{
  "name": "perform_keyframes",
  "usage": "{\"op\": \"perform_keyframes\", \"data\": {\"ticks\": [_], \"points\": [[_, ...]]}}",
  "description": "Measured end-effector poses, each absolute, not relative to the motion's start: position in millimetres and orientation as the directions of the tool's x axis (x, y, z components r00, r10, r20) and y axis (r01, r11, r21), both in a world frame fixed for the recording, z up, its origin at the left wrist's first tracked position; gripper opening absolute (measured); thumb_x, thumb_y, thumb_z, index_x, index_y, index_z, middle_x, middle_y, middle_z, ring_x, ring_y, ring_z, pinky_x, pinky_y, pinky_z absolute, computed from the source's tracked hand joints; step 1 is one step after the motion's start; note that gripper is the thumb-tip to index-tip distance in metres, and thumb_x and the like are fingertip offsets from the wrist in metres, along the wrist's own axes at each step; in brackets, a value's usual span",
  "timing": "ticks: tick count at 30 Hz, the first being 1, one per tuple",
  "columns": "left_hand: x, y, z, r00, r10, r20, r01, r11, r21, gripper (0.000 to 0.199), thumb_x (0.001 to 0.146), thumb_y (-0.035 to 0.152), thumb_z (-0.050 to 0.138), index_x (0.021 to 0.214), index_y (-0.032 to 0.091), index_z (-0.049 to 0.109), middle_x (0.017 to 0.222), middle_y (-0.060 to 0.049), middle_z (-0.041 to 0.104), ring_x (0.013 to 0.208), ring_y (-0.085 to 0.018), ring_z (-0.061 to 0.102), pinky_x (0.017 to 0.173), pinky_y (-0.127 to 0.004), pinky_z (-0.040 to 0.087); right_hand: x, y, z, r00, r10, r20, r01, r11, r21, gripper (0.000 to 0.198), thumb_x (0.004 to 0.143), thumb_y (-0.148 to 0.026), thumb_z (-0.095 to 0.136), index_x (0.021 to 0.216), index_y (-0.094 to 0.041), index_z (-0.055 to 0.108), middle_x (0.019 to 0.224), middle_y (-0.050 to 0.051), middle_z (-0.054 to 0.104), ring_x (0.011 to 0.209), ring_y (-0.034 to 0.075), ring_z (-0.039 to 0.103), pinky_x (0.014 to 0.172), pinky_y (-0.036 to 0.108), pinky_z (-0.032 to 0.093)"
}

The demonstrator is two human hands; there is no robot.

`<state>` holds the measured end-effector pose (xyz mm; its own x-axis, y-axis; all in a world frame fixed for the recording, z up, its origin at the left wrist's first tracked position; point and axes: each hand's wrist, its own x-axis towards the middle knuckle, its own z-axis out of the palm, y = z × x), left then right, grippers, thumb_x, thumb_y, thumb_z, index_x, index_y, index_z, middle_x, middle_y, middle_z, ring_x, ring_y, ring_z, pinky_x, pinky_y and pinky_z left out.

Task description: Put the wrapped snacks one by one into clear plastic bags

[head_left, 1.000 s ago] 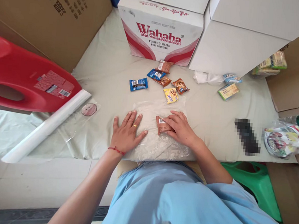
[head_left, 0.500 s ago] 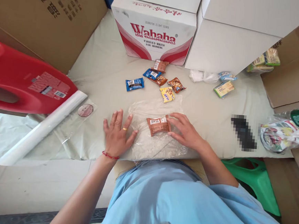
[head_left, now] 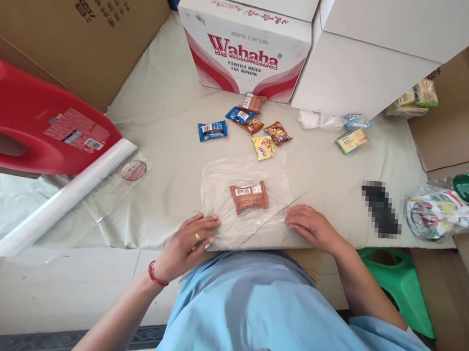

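A brown snack packet (head_left: 249,196) lies in the middle of a square sheet of clear plastic film (head_left: 221,188) on the cloth-covered table (head_left: 167,154). My left hand (head_left: 188,245) is at the film's near left corner, its fingers curled onto the edge. At the near right corner my right hand (head_left: 311,227) rests on the film, fingertips pointing left; whether it grips is unclear. Neither hand touches the packet.
Several loose snack packets (head_left: 258,128) lie beyond the film, before a Wahaha box (head_left: 244,52) and white boxes (head_left: 360,72). A red jug (head_left: 39,127) and film roll (head_left: 62,200) sit left. A blurred dark object (head_left: 380,208), a plastic bag (head_left: 438,213) and a green stool (head_left: 400,286) sit right.
My right hand let go of the brown packet, which now lies on the film. Both hands drew back toward me to the film's near corners.
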<state>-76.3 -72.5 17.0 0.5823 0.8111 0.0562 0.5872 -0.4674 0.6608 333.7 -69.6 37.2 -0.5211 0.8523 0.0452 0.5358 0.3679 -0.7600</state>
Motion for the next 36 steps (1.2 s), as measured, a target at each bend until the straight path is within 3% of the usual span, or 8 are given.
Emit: {"op": "perform_keyframes", "data": {"ticks": [3, 7, 14, 17, 25, 28, 32, 36], "points": [[-75.1, -44.5, 23.3, 0.364, 0.931, -0.038, 0.604, -0.204, 0.771, 0.033, 0.102, 0.044, 0.047, 0.106, 0.024, 0.074, 0.118, -0.007, 0.08, 0.118, -0.023, 0.073, 0.107, -0.04, 0.056, 329.5, -37.6, 55.0, -0.475, 0.88, -0.032, 0.535, 0.26, -0.804, 0.032, 0.103, -0.049, 0.054, 0.107, -0.027, 0.077, 0.102, 0.008, 0.079, 0.096, 0.024, 0.072, 0.093, 0.043, 0.057], [-65.7, 5.6, 20.9, 0.079, 0.995, -0.055, 0.678, -0.013, 0.735, 0.038, 0.095, 0.053, 0.051, 0.101, 0.022, 0.073, 0.115, -0.008, 0.08, 0.112, -0.027, 0.073, 0.106, -0.044, 0.056, 315.3, 14.7, 59.7, -0.363, 0.928, -0.084, 0.604, 0.165, -0.78, 0.033, 0.1, -0.049, 0.057, 0.103, -0.023, 0.077, 0.09, 0.004, 0.076, 0.083, 0.02, 0.068, 0.082, 0.033, 0.053], [-74.9, 31.2, 10.2, -0.096, 0.961, 0.26, 0.839, -0.063, 0.54, 0.028, 0.089, 0.04, 0.058, 0.105, 0.019, 0.069, 0.122, -0.015, 0.069, 0.125, -0.033, 0.06, 0.114, -0.055, 0.047, 299.6, 52.3, 48.7, -0.197, 0.972, -0.131, 0.939, 0.149, -0.309, 0.034, 0.095, -0.023, 0.063, 0.127, -0.02, 0.073, 0.114, 0.013, 0.073, 0.103, 0.03, 0.064, 0.085, 0.038, 0.051], [-78.0, 0.5, 17.6, -0.242, 0.878, 0.413, 0.836, -0.027, 0.547, 0.027, 0.095, 0.032, 0.053, 0.112, 0.017, 0.069, 0.12, -0.017, 0.065, 0.126, -0.034, 0.058, 0.111, -0.056, 0.047, 297.6, 51.1, 58.7, -0.194, 0.981, 0.007, 0.94, 0.188, -0.284, 0.035, 0.099, -0.026, 0.059, 0.131, -0.019, 0.071, 0.12, 0.016, 0.067, 0.112, 0.034, 0.059, 0.093, 0.044, 0.052], [19.6, -35.6, 35.6, 0.347, 0.838, 0.422, 0.731, -0.523, 0.437, 0.037, 0.103, 0.023, 0.046, 0.134, 0.024, 0.066, 0.137, -0.01, 0.071, 0.129, -0.025, 0.063, 0.107, -0.044, 0.047, 222.8, 100.7, 55.3, -0.545, 0.838, 0.033, 0.801, 0.532, -0.275, 0.047, 0.098, -0.018, 0.057, 0.144, -0.012, 0.059, 0.141, 0.016, 0.062, 0.134, 0.032, 0.048, 0.116, 0.045, 0.039], [45.2, -25.2, 19.6, 0.404, 0.844, 0.352, 0.767, -0.523, 0.372, 0.037, 0.104, 0.025, 0.047, 0.136, 0.022, 0.066, 0.14, -0.011, 0.07, 0.13, -0.028, 0.062, 0.1, -0.044, 0.048, 199.5, 120.0, 49.8, -0.484, 0.872, -0.074, 0.866, 0.466, -0.183, 0.055, 0.095, -0.022, 0.063, 0.147, -0.008, 0.055, 0.141, 0.022, 0.062, 0.137, 0.035, 0.047, 0.117, 0.049, 0.035], [50.4, -24.8, -1.5, 0.428, 0.853, 0.3, 0.789, -0.514, 0.337, 0.04, 0.103, 0.021, 0.048, 0.139, 0.021, 0.065, 0.145, -0.011, 0.067, 0.134, -0.028, 0.06, 0.098, -0.043, 0.046, 194.9, 133.0, 56.0, -0.341, 0.914, -0.221, 0.938, 0.315, -0.143, 0.034, 0.094, -0.024, 0.065, 0.124, -0.009, 0.072, 0.118, 0.022, 0.072, 0.124, 0.035, 0.057, 0.103, 0.043, 0.044], [48.6, -30.2, -6.4, 0.419, 0.846, 0.329, 0.792, -0.518, 0.325, 0.041, 0.103, 0.02, 0.048, 0.142, 0.021, 0.063, 0.147, -0.011, 0.066, 0.135, -0.027, 0.06, 0.099, -0.043, 0.043, 202.4, 120.8, 77.2, -0.407, 0.898, -0.163, 0.906, 0.375, -0.195, 0.023, 0.098, -0.019, 0.058, 0.112, -0.015, 0.076, 0.105, 0.015, 0.075, 0.114, 0.029, 0.062, 0.093, 0.035, 0.045]]}}
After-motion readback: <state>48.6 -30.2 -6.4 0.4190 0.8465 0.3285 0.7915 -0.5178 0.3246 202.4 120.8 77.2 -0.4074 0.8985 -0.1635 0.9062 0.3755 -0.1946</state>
